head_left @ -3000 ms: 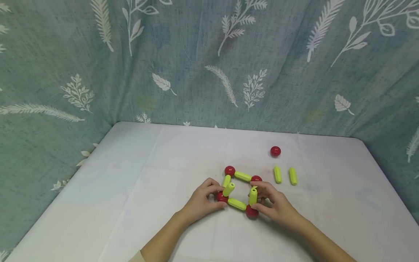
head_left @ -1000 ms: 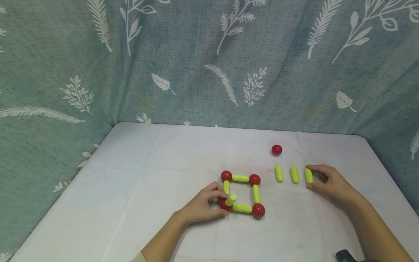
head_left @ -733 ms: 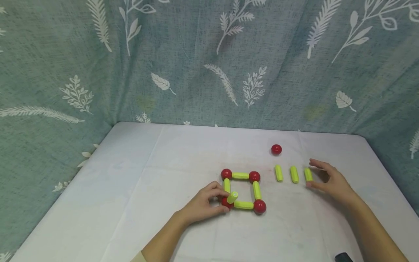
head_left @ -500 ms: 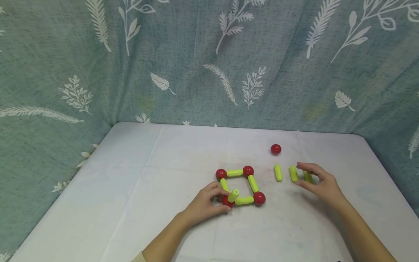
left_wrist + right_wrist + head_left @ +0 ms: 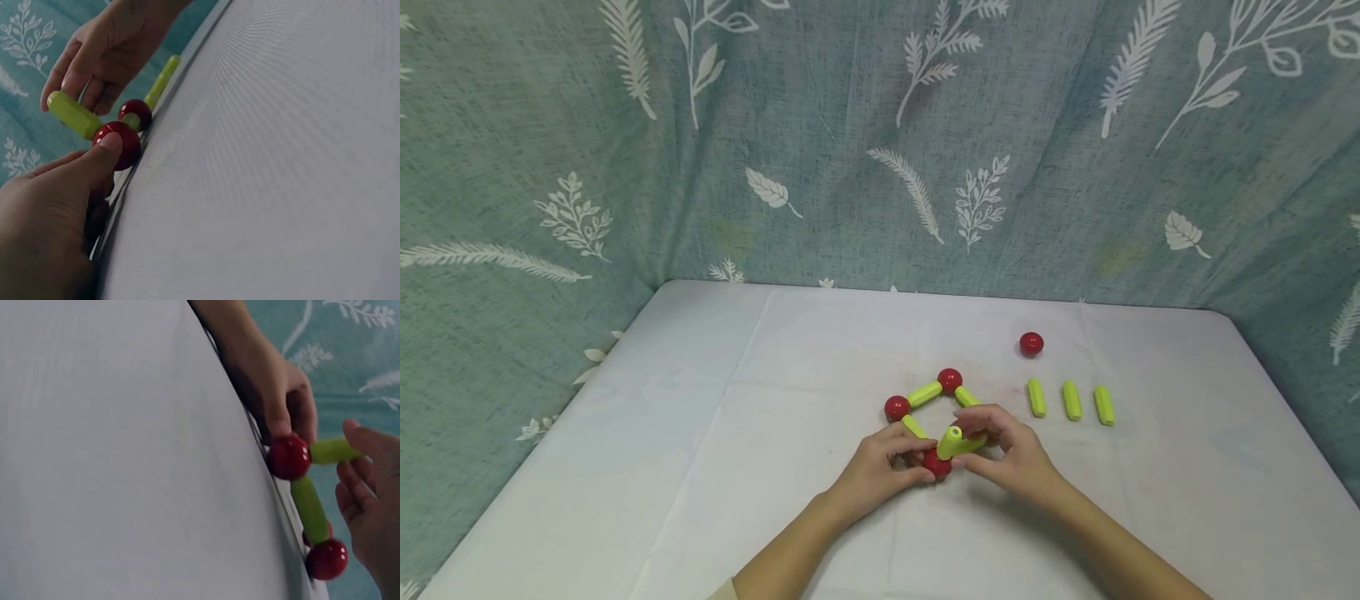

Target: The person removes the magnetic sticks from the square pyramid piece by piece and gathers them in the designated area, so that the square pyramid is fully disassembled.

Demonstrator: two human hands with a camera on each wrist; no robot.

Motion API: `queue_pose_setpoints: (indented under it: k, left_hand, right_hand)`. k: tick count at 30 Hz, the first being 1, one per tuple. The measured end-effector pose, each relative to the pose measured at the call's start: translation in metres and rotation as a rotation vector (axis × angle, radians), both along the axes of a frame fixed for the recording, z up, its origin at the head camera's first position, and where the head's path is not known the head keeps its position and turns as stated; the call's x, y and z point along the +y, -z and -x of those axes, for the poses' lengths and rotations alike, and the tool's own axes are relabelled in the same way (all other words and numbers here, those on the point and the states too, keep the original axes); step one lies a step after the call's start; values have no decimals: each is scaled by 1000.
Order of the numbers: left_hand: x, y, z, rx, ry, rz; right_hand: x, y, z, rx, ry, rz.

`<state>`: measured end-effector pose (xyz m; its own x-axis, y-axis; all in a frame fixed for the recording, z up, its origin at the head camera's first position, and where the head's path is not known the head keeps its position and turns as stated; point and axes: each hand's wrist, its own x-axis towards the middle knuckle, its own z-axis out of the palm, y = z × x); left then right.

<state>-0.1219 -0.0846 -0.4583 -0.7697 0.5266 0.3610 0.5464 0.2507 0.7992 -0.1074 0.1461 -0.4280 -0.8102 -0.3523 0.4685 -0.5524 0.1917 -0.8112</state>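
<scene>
A four-sided frame of red balls and yellow-green toy building sticks lies on the table, one corner towards me. My left hand (image 5: pixel 883 467) grips the near corner ball (image 5: pixel 937 465) between thumb and fingers. From that ball a stick (image 5: pixel 72 115) stands up at a tilt. My right hand (image 5: pixel 1011 457) has thumb and fingers curled round this stick's free end, as the right wrist view shows. The far ball (image 5: pixel 950 381) and left ball (image 5: pixel 897 407) of the frame are visible. The right hand mostly covers the right corner.
Right of the frame, three loose sticks lie in a row: one left (image 5: pixel 1036 398), one middle (image 5: pixel 1072 401) and one right (image 5: pixel 1103 405). A loose red ball (image 5: pixel 1032 343) sits behind them. A leaf-patterned curtain (image 5: pixel 850 167) hangs behind the white table (image 5: pixel 775 375).
The right hand took the upright stick off the right near ball, laid it in the row, let go and came back to the frame. The left hand turned the frame counter-clockwise.
</scene>
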Motion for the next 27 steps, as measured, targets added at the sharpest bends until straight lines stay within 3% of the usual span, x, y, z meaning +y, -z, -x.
queue_pose_setpoints:
  k: [3,8,11,16,20,27]
  left_hand:
    - [-1,1,3,17,-55,1]
    - [-4,0,6,46,-310,39]
    - [-4,-1,8,21,-392,69]
    - [-4,-2,9,-65,-317,110]
    - [-4,-2,9,-70,-270,110]
    - [-5,-4,7,-37,-267,111]
  right_hand:
    - [-10,4,-1,3,18,27]
    - [-17,7,-1,-47,12,44]
    - [-15,7,-1,-82,-16,10]
    - [-9,6,-4,-100,-63,-55]
    - [-7,8,-9,-76,-35,-82]
    - [-2,21,-12,200,20,-68]
